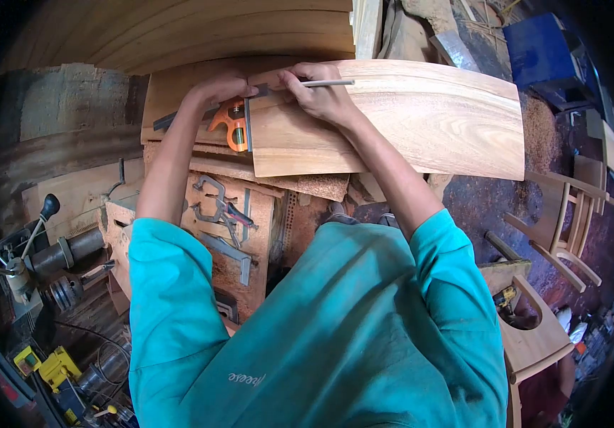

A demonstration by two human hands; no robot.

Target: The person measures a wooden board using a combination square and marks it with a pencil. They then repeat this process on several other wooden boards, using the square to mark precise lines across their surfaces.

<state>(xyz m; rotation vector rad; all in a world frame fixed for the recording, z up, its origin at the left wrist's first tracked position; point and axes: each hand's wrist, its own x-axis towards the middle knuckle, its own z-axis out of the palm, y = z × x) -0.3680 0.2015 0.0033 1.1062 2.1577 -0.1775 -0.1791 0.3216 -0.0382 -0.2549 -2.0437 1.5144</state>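
A wide, pale-grained wooden board [428,121] lies across the bench in front of me. Against its left end sits a combination square [236,135] with an orange head and a dark steel blade. My left hand [223,89] is closed on the blade where it meets the board, though some of the fingers are hidden from view. To the right, my right hand [323,96] grips a slim, light-coloured pencil [335,83] and rests on the board close to the blade's end. The pencil's tip is hidden by the fingers.
Clamps [218,203] lie on a lower shelf at left, beside a machine with a black-knobbed lever [49,207]. A large curved wooden panel [178,32] stands behind the board. Wooden chair parts [556,221] and a blue box [546,50] are at right.
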